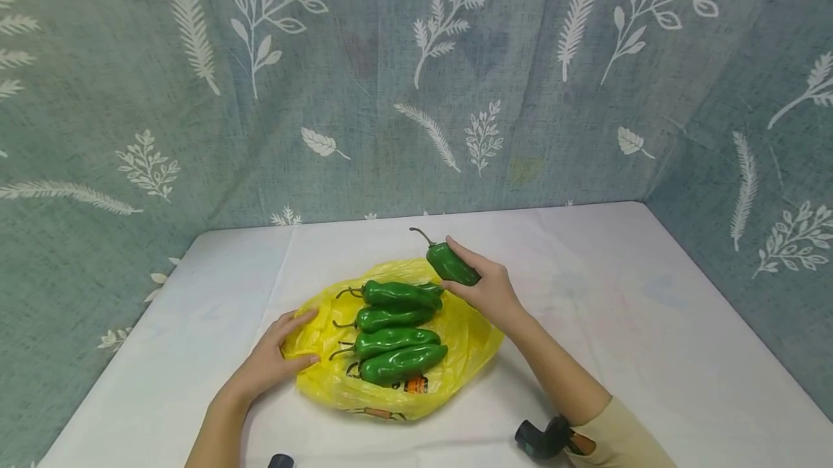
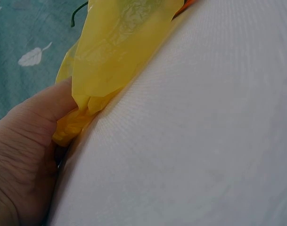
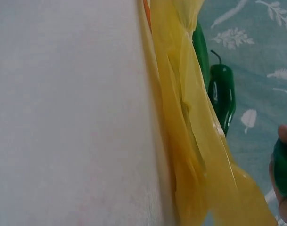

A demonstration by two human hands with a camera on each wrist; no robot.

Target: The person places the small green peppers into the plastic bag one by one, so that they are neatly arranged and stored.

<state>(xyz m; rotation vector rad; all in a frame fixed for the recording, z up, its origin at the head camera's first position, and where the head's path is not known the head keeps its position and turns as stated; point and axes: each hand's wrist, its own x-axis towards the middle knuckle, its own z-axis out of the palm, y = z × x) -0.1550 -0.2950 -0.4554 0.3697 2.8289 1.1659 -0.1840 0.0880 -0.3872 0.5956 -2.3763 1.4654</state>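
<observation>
A yellow plastic bag (image 1: pixel 468 352) lies spread on the white table, with several long green peppers (image 1: pixel 403 364) side by side on it, stems pointing left. My left hand (image 1: pixel 270 352) holds the bag's left edge, thumb and fingers around the bunched plastic; in the left wrist view the bag (image 2: pixel 119 52) partly hides the thumb. Above the bag's upper right part, my right hand (image 1: pixel 488 291) grips a green pepper (image 1: pixel 449 263) between thumb and fingers, its stem pointing up and left. In the right wrist view that pepper (image 3: pixel 284 167) is cut off by the frame's edge.
White cloth covers the table (image 1: pixel 618 352). A grey-green curtain (image 1: pixel 390 92) with white leaf prints hangs behind it and at both sides. A black device (image 1: pixel 543 439) is at my right forearm, and part of another dark one (image 1: pixel 281 461) shows at the bottom edge.
</observation>
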